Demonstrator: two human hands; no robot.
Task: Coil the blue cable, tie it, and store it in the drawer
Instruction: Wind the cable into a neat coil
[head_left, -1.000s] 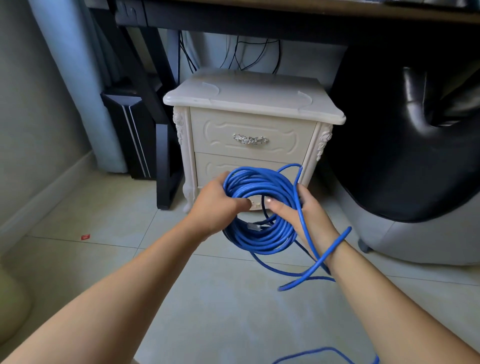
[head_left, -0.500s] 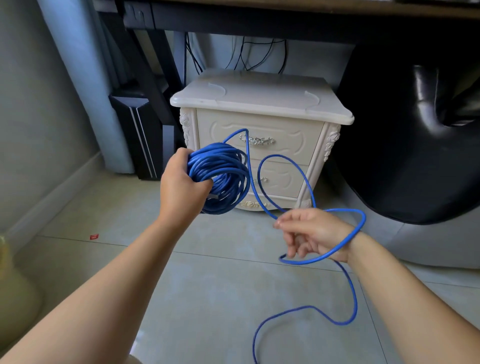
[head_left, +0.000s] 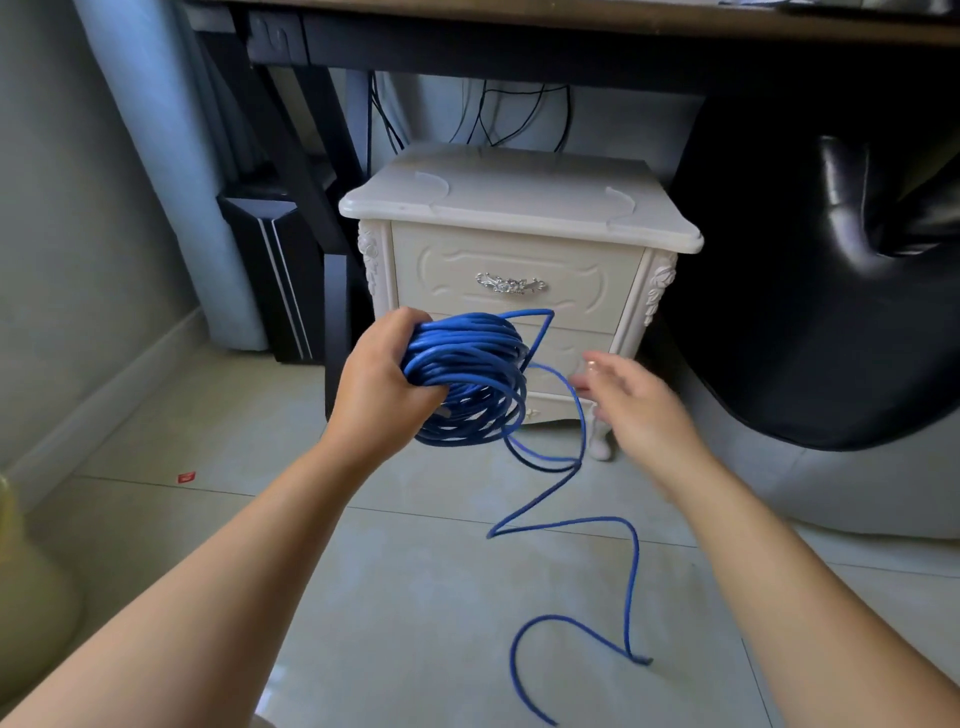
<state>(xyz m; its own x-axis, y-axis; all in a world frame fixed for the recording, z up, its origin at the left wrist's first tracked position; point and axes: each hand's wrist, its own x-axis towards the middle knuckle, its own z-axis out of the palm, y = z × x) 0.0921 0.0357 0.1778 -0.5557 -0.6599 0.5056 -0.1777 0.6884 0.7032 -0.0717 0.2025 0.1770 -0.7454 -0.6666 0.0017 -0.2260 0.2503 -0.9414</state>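
Observation:
My left hand grips a thick coil of blue cable, held up in front of the cream nightstand. A loose tail of the cable hangs from the coil and snakes over the floor tiles. My right hand is blurred, just right of the coil, fingers spread and holding nothing; the loose strand passes beside it. Both drawers are closed: the upper one has a silver handle, while the lower one is partly hidden behind the coil.
A black beanbag chair fills the right side. A dark desk spans the top, with black cables behind the nightstand. A black computer case stands to the left. A small red scrap lies on the floor tiles.
My right hand let go of the loop it held and rose toward the coil. That loop dropped to the floor. My left hand kept the coil and shifted slightly right.

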